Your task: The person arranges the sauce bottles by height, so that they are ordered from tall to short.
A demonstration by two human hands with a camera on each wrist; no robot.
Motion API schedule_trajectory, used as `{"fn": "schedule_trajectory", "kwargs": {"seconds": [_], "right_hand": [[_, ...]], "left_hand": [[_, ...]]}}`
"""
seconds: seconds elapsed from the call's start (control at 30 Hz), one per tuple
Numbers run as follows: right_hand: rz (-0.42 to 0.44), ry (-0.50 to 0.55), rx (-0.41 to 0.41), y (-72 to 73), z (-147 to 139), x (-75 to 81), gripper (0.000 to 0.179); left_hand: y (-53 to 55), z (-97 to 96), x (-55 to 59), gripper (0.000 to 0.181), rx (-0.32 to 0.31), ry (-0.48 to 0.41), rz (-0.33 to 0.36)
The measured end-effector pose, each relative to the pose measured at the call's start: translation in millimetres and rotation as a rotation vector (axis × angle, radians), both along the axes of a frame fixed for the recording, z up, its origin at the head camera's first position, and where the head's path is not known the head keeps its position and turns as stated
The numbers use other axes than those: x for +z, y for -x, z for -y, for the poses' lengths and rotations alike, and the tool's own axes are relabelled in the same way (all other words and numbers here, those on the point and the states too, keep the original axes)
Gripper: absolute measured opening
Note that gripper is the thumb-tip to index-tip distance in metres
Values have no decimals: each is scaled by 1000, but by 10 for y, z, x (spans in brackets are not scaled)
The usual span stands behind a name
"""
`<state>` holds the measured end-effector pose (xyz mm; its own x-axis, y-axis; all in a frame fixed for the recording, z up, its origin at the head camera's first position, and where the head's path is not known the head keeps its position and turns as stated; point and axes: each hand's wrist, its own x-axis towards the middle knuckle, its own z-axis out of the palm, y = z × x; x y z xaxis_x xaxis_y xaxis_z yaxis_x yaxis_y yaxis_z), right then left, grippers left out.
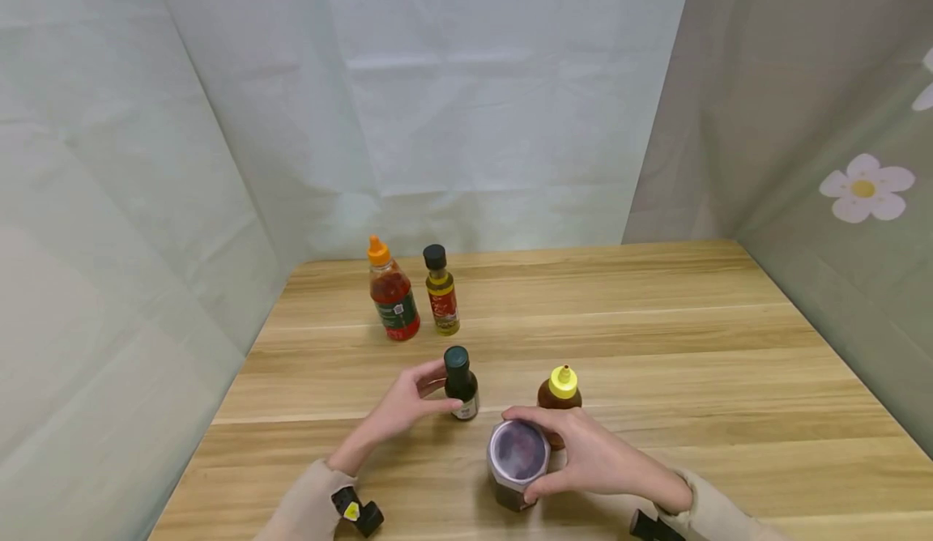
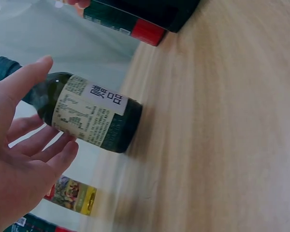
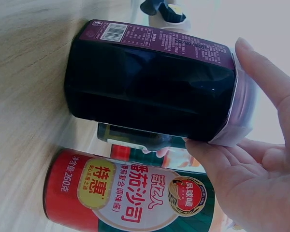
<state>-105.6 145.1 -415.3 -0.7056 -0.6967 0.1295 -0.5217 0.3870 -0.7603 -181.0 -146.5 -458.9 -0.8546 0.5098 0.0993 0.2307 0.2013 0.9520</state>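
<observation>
My left hand (image 1: 411, 399) holds a small dark green glass bottle (image 1: 462, 391) with a green cap. In the left wrist view the thumb lies across the neck of this bottle (image 2: 94, 111), and the fingers curl behind it. My right hand (image 1: 583, 452) grips a dark, many-sided jar (image 1: 519, 452) by its pale lid, thumb on one side and fingers on the other. A purple label shows on the jar (image 3: 150, 82) in the right wrist view. Just behind it stands a ketchup squeeze bottle (image 1: 560, 393) with a yellow nozzle cap, partly hidden by the right hand.
Farther back on the wooden table (image 1: 656, 314) stand a red sauce bottle (image 1: 394, 302) with an orange nozzle and a slim bottle (image 1: 441, 298) with a black cap. Pale cloth (image 1: 496, 104) hangs around the table's back and sides.
</observation>
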Motion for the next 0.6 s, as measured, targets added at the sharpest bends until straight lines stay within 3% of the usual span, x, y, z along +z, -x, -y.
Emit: {"fn": "schedule_trajectory", "kwargs": {"seconds": [0.33, 0.6], "right_hand": [[-44, -23, -1, -13, 1, 2, 77], [-146, -48, 13, -17, -9, 9, 79]], "left_hand": [[6, -43, -80, 61, 28, 8, 14], [22, -43, -53, 53, 48, 57, -28]]}}
